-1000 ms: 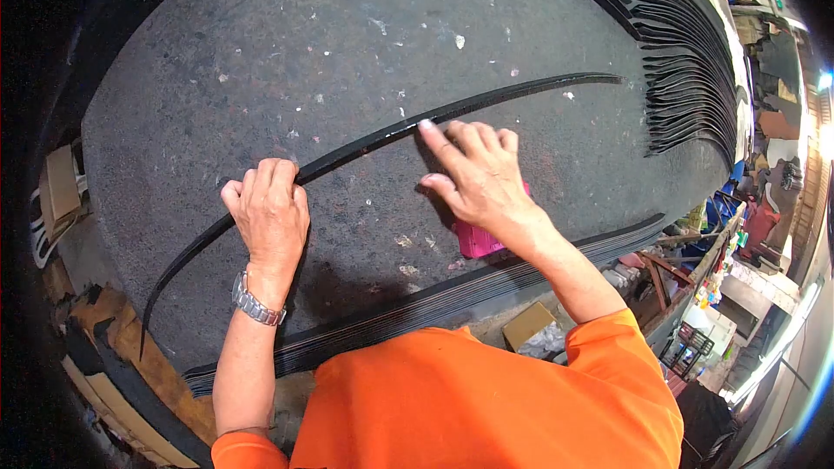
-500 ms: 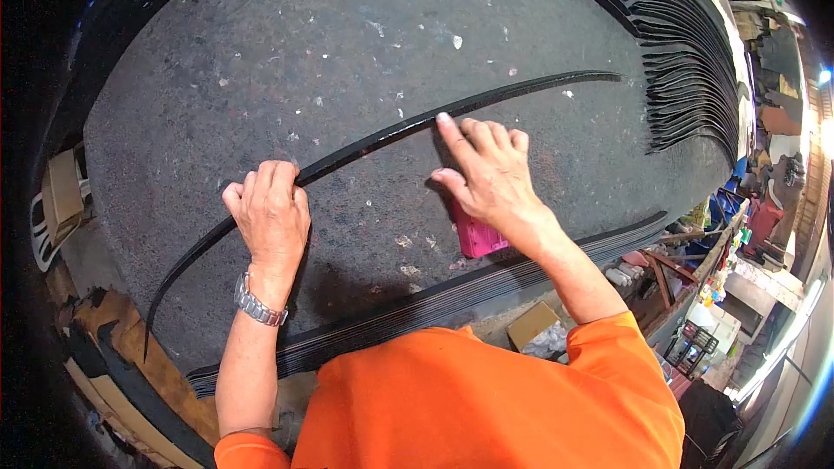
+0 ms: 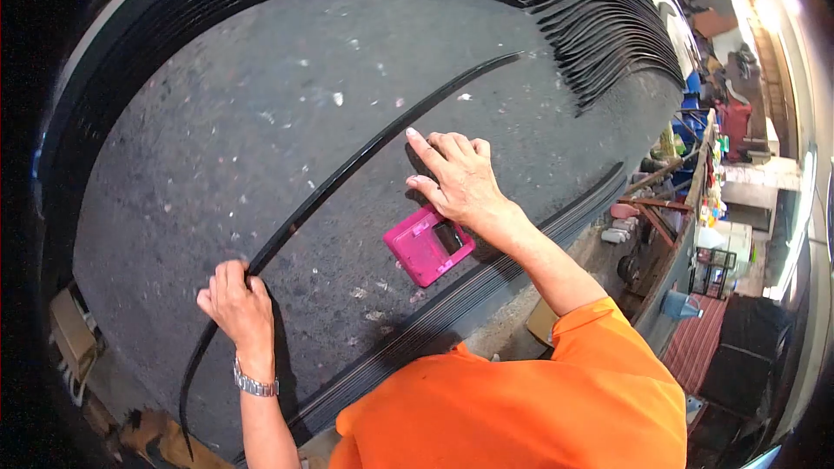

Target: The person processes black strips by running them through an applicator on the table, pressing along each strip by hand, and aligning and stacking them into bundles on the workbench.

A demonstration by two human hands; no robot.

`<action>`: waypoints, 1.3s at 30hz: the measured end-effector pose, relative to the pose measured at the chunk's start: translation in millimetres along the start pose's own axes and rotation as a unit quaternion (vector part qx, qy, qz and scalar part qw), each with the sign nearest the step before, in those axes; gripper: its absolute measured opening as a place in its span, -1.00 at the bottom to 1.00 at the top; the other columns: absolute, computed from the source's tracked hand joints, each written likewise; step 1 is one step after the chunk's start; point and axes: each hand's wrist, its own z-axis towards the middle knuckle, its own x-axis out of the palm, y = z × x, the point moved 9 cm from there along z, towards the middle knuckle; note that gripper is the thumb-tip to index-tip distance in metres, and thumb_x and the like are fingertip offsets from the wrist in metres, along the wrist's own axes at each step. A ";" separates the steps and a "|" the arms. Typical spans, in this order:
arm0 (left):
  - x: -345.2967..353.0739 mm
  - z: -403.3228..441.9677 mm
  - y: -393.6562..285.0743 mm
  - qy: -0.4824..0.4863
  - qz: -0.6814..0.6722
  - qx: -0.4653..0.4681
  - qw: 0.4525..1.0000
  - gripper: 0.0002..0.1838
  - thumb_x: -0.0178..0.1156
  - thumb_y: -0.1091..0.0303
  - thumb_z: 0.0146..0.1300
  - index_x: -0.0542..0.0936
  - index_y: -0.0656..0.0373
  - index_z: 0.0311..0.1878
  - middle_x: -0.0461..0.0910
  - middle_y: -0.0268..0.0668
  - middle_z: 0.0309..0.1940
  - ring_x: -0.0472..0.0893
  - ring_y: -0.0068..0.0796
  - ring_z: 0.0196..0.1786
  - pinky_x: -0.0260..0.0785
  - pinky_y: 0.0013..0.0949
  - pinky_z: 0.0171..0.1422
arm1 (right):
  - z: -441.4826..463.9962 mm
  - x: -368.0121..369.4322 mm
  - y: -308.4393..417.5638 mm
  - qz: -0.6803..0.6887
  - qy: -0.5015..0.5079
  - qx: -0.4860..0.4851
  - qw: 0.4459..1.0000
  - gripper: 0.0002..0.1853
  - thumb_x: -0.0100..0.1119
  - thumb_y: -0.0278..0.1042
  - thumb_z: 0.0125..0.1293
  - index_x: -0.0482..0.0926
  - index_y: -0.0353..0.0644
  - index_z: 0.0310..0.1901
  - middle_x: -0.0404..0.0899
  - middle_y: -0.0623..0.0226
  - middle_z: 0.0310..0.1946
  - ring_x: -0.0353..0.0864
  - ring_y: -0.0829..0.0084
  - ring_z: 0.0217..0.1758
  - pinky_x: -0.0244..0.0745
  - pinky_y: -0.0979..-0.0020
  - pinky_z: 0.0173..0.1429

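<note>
A long, curved black strip point(image 3: 347, 167) lies diagonally across the dark, speckled work surface point(image 3: 217, 122). My left hand point(image 3: 236, 300), with a metal watch at the wrist, is closed around the strip's lower part; its end hangs down beyond the hand. My right hand point(image 3: 456, 175) is open, fingers partly bent, its index fingertip close beside the strip's middle; whether it touches is hard to tell. Just below the right hand sits a pink tray point(image 3: 413, 254) with a dark patch inside.
Many black strips point(image 3: 608, 35) fan out at the upper right, and more line the far edge. A stack of thin strips point(image 3: 417, 321) runs along the near edge. Beyond the right side are a wooden frame point(image 3: 665, 226) and a blue container point(image 3: 680, 305). A box point(image 3: 74, 330) stands at left.
The view has shifted. My left hand, still on the strip, has moved down and left, and the strip lies more steeply. The pink tray is now mostly uncovered by my right hand.
</note>
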 end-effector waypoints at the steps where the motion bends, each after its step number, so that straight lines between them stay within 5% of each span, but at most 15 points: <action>1: -0.3 0.3 -0.8 0.005 0.001 -0.001 1.000 -0.83 0.27 0.53 0.16 0.61 0.10 -0.18 0.64 -0.33 -0.20 0.59 -0.26 -0.12 0.20 -0.14 0.08 | -2.2 0.1 -7.1 -0.001 0.007 0.011 1.000 -0.23 0.35 0.04 0.32 0.40 -0.10 0.50 0.53 0.22 0.16 0.51 0.21 0.20 0.27 0.10 0.22; 13: 1.1 0.8 -0.3 0.042 0.005 -0.008 0.999 -0.80 0.28 0.50 0.16 0.59 0.14 -0.13 0.64 -0.27 -0.16 0.62 -0.17 -0.05 0.21 -0.13 0.07 | -14.6 7.3 -93.3 -0.031 -0.062 0.125 0.990 -0.15 0.31 0.10 0.34 0.28 -0.06 0.58 0.55 0.15 0.25 0.50 0.13 0.33 0.34 0.01 0.30; 20: 0.0 2.5 -0.9 0.041 0.004 -0.013 0.999 -0.80 0.29 0.52 0.13 0.62 0.13 -0.15 0.67 -0.29 -0.18 0.62 -0.19 -0.07 0.22 -0.12 0.11 | 0.8 16.5 -157.6 -0.133 -0.117 0.162 0.971 -0.19 0.33 0.16 0.32 0.34 0.10 0.55 0.52 0.29 0.08 0.49 0.25 0.16 0.30 0.06 0.15; 39: 4.8 2.7 -1.1 0.039 0.031 -0.011 0.999 -0.78 0.29 0.54 0.10 0.63 0.13 -0.16 0.68 -0.29 -0.19 0.63 -0.19 -0.09 0.24 -0.11 0.07 | 11.7 10.8 -188.1 -0.154 -0.105 0.184 0.965 -0.29 0.22 0.22 0.39 0.40 0.24 0.53 0.50 0.29 0.10 0.48 0.26 0.16 0.25 0.07 0.16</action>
